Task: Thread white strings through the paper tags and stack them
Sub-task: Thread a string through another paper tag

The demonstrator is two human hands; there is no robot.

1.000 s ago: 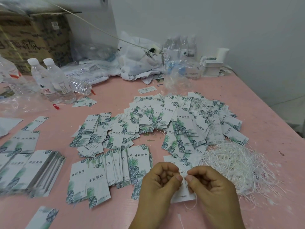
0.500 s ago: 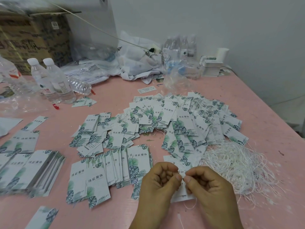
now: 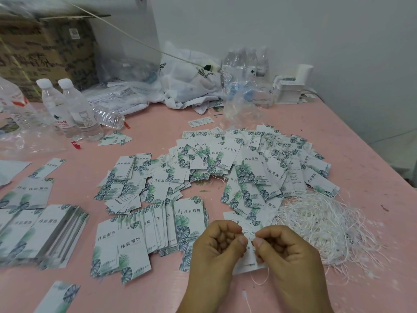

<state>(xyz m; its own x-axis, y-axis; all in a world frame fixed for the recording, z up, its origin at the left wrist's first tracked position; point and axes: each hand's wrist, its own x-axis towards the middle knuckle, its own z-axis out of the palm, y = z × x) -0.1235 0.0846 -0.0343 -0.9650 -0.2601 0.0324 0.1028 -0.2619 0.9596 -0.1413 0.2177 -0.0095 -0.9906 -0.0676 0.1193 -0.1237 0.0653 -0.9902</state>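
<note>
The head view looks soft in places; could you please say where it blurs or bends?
Head view: sharpest around the hands, left hand and right hand pinching a tag; the near-left tag stack smears; the table edge bows from wide-angle distortion; lighting is flat.

Matt paper tags (image 3: 225, 163), thin white strings (image 3: 316, 222), smooth pink table (image 3: 361, 143), clear plastic bottles (image 3: 74, 109).
</note>
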